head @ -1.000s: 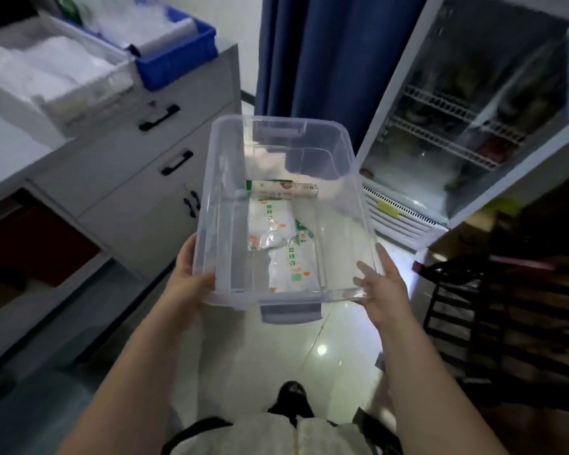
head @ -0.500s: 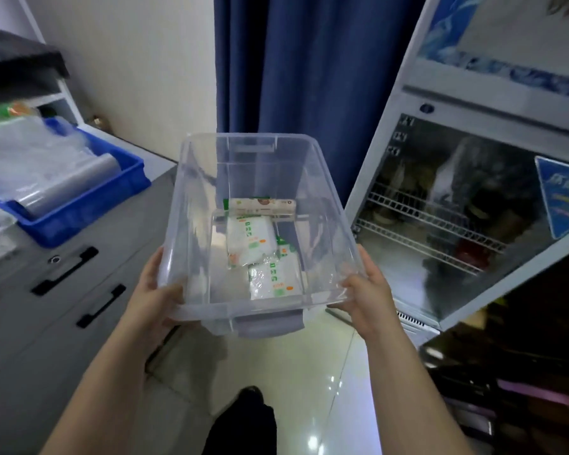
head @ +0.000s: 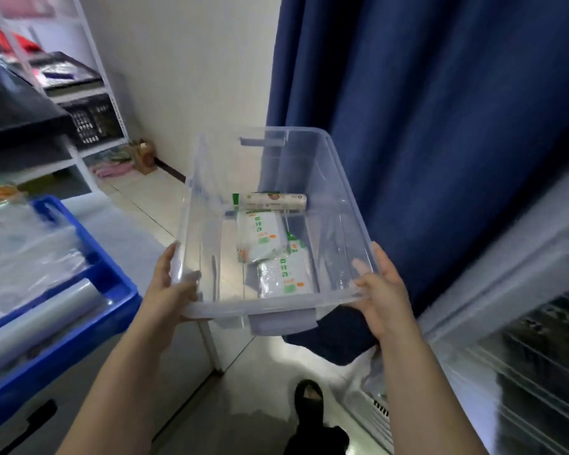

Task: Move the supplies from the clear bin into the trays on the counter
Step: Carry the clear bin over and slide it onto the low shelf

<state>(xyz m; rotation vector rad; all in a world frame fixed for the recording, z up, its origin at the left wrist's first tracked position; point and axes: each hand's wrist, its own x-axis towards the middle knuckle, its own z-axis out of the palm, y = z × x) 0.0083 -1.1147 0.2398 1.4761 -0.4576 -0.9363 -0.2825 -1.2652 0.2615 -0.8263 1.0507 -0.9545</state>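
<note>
I hold the clear bin [head: 339,198] in the air in front of me, level, with both hands at its near corners. My left hand [head: 168,287] grips the near left rim and my right hand [head: 383,297] grips the near right rim. On the bin's floor lie two white packets with green print [head: 263,239] [head: 284,277] and a rolled white and green pack [head: 271,201] against the far wall. The blue tray [head: 89,326] sits on the grey counter at my left and holds clear plastic bags and a grey roll.
A dark blue curtain [head: 424,110] hangs behind the bin. A glass-door fridge [head: 523,356] stands at the right. White shelving with a black crate [head: 92,121] is at the far left. My foot [head: 307,397] is on the tiled floor below.
The bin has risen and my view has turned left and up: the counter's end, the wall and the shelving have come into view. Both hands keep their grip.
</note>
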